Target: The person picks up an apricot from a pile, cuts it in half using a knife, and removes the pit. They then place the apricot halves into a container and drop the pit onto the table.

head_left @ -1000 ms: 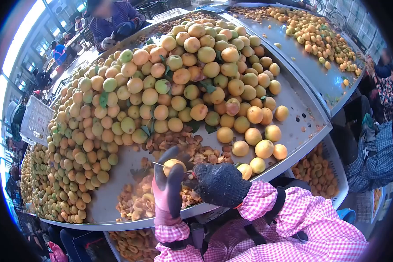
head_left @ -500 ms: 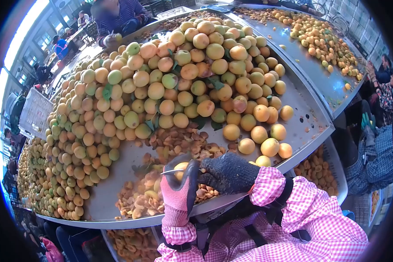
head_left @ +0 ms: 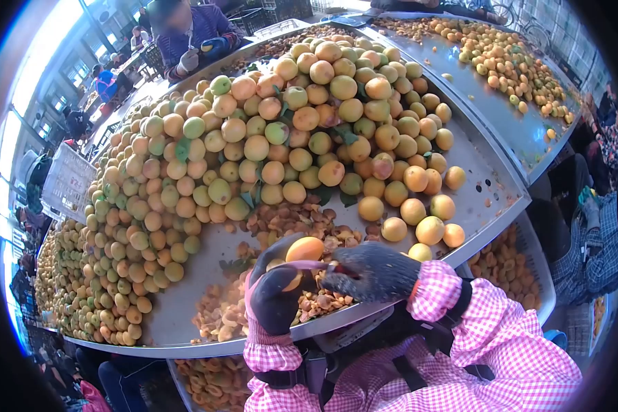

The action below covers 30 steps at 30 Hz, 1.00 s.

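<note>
My left hand (head_left: pixel 270 301), in a pink and black glove, curls around an apricot (head_left: pixel 305 248) whose orange side shows above the fingers. My right hand (head_left: pixel 376 273), in a dark knitted glove, is closed close beside it. It holds a small knife, whose handle is hidden in the fist and whose thin blade (head_left: pixel 307 264) reaches toward the left hand, below the fruit. Both hands are over the metal table's near edge. Beneath and behind them lies a heap of apricot scraps (head_left: pixel 230 302). Whole apricots (head_left: pixel 429 230) sit right of the hands.
A large pile of apricots (head_left: pixel 268 147) covers much of the metal table (head_left: pixel 168 305). Below the edge stand crates of cut apricots (head_left: pixel 505 271). Another table (head_left: pixel 477 110) with fruit adjoins at right. A co-worker (head_left: pixel 196 41) sits opposite; a white crate (head_left: pixel 69 182) stands at left.
My left hand has turned, and the apricot has risen above its fingers. The blade no longer lies across the fruit's front. My right hand has shifted slightly right and down.
</note>
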Each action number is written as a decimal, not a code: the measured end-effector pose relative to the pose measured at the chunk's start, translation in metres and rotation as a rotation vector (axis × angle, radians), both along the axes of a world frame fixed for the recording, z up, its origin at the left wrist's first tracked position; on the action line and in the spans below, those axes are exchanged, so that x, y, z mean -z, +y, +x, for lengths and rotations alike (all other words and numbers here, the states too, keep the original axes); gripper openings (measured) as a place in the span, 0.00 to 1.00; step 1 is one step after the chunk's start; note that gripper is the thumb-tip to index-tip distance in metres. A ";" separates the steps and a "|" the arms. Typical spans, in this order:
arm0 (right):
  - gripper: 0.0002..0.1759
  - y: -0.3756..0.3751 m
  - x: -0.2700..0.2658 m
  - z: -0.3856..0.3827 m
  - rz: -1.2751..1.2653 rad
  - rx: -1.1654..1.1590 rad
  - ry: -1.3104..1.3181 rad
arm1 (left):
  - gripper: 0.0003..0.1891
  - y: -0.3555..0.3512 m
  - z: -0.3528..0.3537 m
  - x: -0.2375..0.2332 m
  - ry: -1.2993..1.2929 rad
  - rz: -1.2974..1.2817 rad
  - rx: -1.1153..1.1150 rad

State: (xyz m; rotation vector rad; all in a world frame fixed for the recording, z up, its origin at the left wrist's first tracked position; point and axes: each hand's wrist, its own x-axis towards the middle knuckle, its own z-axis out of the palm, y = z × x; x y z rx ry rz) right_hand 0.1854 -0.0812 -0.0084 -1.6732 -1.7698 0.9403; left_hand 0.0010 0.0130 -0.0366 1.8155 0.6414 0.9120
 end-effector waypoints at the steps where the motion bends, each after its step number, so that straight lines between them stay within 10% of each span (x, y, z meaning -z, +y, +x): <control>1: 0.18 -0.005 -0.007 0.001 0.054 0.121 0.132 | 0.20 -0.001 -0.001 -0.004 0.053 -0.082 -0.009; 3: 0.14 -0.016 -0.012 0.005 0.152 0.363 0.389 | 0.19 -0.004 0.003 -0.012 -0.187 -0.639 0.140; 6: 0.13 -0.005 -0.005 0.003 0.391 0.365 0.438 | 0.28 -0.004 0.024 -0.001 0.039 -0.242 -0.045; 9: 0.13 -0.006 -0.014 0.005 0.244 0.359 0.796 | 0.31 -0.006 0.020 -0.016 -0.229 -0.920 -0.124; 11: 0.12 -0.003 -0.020 0.008 0.270 0.370 0.742 | 0.27 -0.016 0.019 -0.015 -0.232 -0.678 -0.119; 12: 0.10 -0.005 -0.020 0.011 0.458 0.397 0.257 | 0.28 -0.019 0.019 -0.014 -0.241 -0.592 -0.111; 20: 0.16 -0.028 -0.036 0.011 0.378 0.629 0.823 | 0.34 -0.016 0.035 0.005 -0.242 0.118 0.001; 23: 0.16 -0.027 -0.030 0.001 0.488 0.628 0.615 | 0.33 -0.017 0.035 0.012 -0.250 -0.072 -0.008; 25: 0.16 -0.031 -0.032 0.001 0.538 0.590 0.328 | 0.49 -0.009 0.039 0.010 -0.336 -0.451 -0.139; 28: 0.15 -0.036 -0.039 0.001 0.641 0.449 0.004 | 0.49 -0.009 0.042 0.007 -0.161 -0.084 -0.130; 30: 0.14 -0.034 -0.036 0.001 0.621 0.398 -0.033 | 0.43 -0.016 0.045 -0.003 -0.280 -0.447 -0.222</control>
